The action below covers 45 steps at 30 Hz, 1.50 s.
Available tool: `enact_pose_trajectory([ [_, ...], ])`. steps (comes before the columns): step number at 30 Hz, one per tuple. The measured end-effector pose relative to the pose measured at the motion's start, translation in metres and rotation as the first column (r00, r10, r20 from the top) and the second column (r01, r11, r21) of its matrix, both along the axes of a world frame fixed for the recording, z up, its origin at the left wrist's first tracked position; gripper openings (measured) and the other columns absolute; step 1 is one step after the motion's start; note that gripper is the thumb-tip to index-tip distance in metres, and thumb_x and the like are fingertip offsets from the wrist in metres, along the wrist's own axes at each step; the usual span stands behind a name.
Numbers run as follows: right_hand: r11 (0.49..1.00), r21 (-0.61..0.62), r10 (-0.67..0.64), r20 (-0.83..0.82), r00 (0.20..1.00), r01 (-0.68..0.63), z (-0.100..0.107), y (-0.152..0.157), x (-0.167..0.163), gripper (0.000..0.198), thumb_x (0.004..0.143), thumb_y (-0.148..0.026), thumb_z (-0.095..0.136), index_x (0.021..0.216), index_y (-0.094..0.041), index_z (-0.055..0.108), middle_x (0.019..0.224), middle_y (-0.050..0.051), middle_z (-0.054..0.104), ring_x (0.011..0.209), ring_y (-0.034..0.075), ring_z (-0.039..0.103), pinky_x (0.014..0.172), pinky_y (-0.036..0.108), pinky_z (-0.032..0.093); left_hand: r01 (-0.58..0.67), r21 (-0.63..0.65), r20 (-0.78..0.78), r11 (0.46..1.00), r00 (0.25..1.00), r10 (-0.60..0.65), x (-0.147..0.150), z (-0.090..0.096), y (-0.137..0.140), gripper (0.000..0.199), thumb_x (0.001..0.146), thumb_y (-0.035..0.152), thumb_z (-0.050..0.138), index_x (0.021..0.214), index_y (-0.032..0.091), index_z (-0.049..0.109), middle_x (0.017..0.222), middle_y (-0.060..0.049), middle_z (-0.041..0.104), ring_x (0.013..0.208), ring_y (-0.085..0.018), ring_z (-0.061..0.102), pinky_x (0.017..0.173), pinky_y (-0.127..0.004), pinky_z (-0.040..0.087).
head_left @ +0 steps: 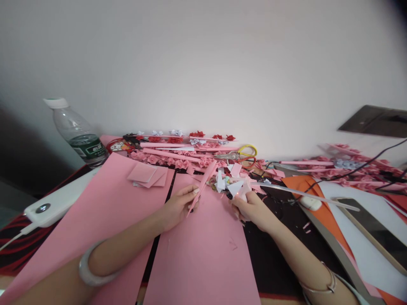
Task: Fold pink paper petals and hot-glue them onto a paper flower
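Observation:
My left hand [179,206] pinches a narrow rolled pink paper cone [203,184] that slants up and away over a pink sheet [203,258]. My right hand [252,210] is wrapped round a pale hot glue gun [244,189] with a small red light. A long clear glue stick [305,194] sticks out of its back to the right. The gun's nozzle is hard to make out against white and pink paper scraps [220,181]. The cone and the gun are apart. Folded pink squares [148,175] lie left of my left hand.
Scissors [237,156] rest on pink paper flowers [171,160] along the wall. A bottle [78,131] and white power bank [60,199] stand and lie at left. To the right are a phone [375,231], an earbud case [310,202], orange paper [299,184] and a black cable [359,163].

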State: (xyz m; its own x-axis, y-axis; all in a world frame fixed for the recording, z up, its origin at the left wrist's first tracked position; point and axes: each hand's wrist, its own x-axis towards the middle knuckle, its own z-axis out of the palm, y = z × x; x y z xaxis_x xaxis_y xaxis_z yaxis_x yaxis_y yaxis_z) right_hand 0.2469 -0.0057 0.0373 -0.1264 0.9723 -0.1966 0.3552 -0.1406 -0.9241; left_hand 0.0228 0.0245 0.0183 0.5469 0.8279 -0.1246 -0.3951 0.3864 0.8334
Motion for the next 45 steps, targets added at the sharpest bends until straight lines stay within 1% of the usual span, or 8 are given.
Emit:
enact_pose_trajectory([
  [6, 0.999, 0.027, 0.017, 0.035, 0.999, -0.018, -0.001, 0.0, 0.001, 0.035, 0.081, -0.034, 0.046, 0.05, -0.018, 0.047, 0.043, -0.003, 0.049, 0.035, 0.007, 0.043, 0.038, 0.02, 0.033, -0.007, -0.003, -0.007, 1.0, 1.0, 0.007, 0.0, -0.001, 0.001, 0.021, 0.081, 0.025, 0.06, 0.068, 0.014, 0.047, 0.06, 0.004, 0.039, 0.051, -0.006, 0.032, 0.051, -0.02, 0.026],
  [11, 0.993, 0.085, -0.086, 0.055, 0.995, 0.081, -0.006, 0.006, 0.004, 0.038, 0.082, -0.04, 0.046, 0.052, -0.018, 0.05, 0.041, -0.002, 0.049, 0.033, 0.008, 0.042, 0.036, 0.02, 0.031, 0.004, -0.012, -0.012, 1.0, 1.0, -0.004, -0.001, -0.001, 0.001, 0.021, 0.081, 0.024, 0.06, 0.068, 0.014, 0.046, 0.06, 0.004, 0.04, 0.051, -0.006, 0.033, 0.051, -0.02, 0.026],
  [16, 0.976, 0.13, -0.178, 0.024, 0.984, 0.174, -0.008, 0.009, 0.007, 0.036, 0.081, -0.04, 0.048, 0.053, -0.018, 0.05, 0.041, -0.002, 0.049, 0.034, 0.009, 0.043, 0.035, 0.021, 0.032, 0.007, 0.005, -0.001, 1.0, 1.0, -0.007, -0.001, -0.003, 0.001, 0.018, 0.082, 0.023, 0.059, 0.07, 0.014, 0.048, 0.061, 0.004, 0.04, 0.052, -0.006, 0.034, 0.051, -0.02, 0.027],
  [24, 0.992, 0.108, -0.074, 0.138, 0.988, 0.059, -0.006, 0.006, 0.007, 0.042, 0.083, -0.04, 0.046, 0.048, -0.017, 0.051, 0.037, -0.001, 0.048, 0.034, 0.009, 0.044, 0.038, 0.02, 0.034, 0.019, 0.004, -0.011, 1.0, 1.0, -0.019, -0.001, -0.001, 0.0, 0.021, 0.083, 0.023, 0.058, 0.067, 0.014, 0.046, 0.06, 0.004, 0.039, 0.052, -0.006, 0.033, 0.052, -0.02, 0.027],
  [29, 0.979, 0.133, -0.157, 0.03, 0.987, 0.152, -0.006, 0.008, 0.007, 0.035, 0.081, -0.039, 0.049, 0.053, -0.018, 0.049, 0.042, -0.002, 0.049, 0.034, 0.009, 0.043, 0.035, 0.02, 0.031, 0.019, -0.004, 0.015, 1.0, 1.0, -0.019, -0.001, -0.004, 0.002, 0.019, 0.083, 0.023, 0.057, 0.07, 0.014, 0.047, 0.061, 0.004, 0.04, 0.052, -0.006, 0.033, 0.052, -0.019, 0.026],
  [32, 0.978, 0.125, -0.168, 0.002, 0.986, 0.167, -0.007, 0.009, 0.007, 0.035, 0.081, -0.039, 0.05, 0.053, -0.018, 0.048, 0.043, -0.003, 0.049, 0.033, 0.009, 0.043, 0.035, 0.02, 0.031, 0.02, -0.003, 0.012, 1.0, 1.0, -0.02, -0.001, -0.004, 0.001, 0.018, 0.083, 0.022, 0.057, 0.071, 0.014, 0.048, 0.061, 0.003, 0.041, 0.052, -0.006, 0.033, 0.052, -0.019, 0.026],
  [38, 0.984, 0.121, -0.135, 0.049, 0.99, 0.128, -0.009, 0.008, 0.007, 0.04, 0.083, -0.043, 0.048, 0.052, -0.018, 0.05, 0.04, -0.002, 0.047, 0.034, 0.009, 0.043, 0.035, 0.02, 0.032, 0.014, 0.001, -0.014, 1.0, 1.0, -0.014, 0.0, -0.001, -0.001, 0.018, 0.082, 0.022, 0.058, 0.069, 0.014, 0.048, 0.061, 0.003, 0.041, 0.052, -0.006, 0.033, 0.052, -0.019, 0.027],
  [45, 0.997, 0.075, -0.024, 0.072, 0.997, 0.018, -0.01, 0.006, 0.008, 0.039, 0.084, -0.04, 0.046, 0.052, -0.017, 0.05, 0.041, -0.003, 0.048, 0.034, 0.008, 0.042, 0.038, 0.019, 0.035, 0.025, 0.006, 0.003, 1.0, 1.0, -0.025, -0.001, -0.004, 0.001, 0.02, 0.084, 0.022, 0.056, 0.069, 0.014, 0.045, 0.06, 0.004, 0.039, 0.051, -0.006, 0.033, 0.052, -0.019, 0.027],
])
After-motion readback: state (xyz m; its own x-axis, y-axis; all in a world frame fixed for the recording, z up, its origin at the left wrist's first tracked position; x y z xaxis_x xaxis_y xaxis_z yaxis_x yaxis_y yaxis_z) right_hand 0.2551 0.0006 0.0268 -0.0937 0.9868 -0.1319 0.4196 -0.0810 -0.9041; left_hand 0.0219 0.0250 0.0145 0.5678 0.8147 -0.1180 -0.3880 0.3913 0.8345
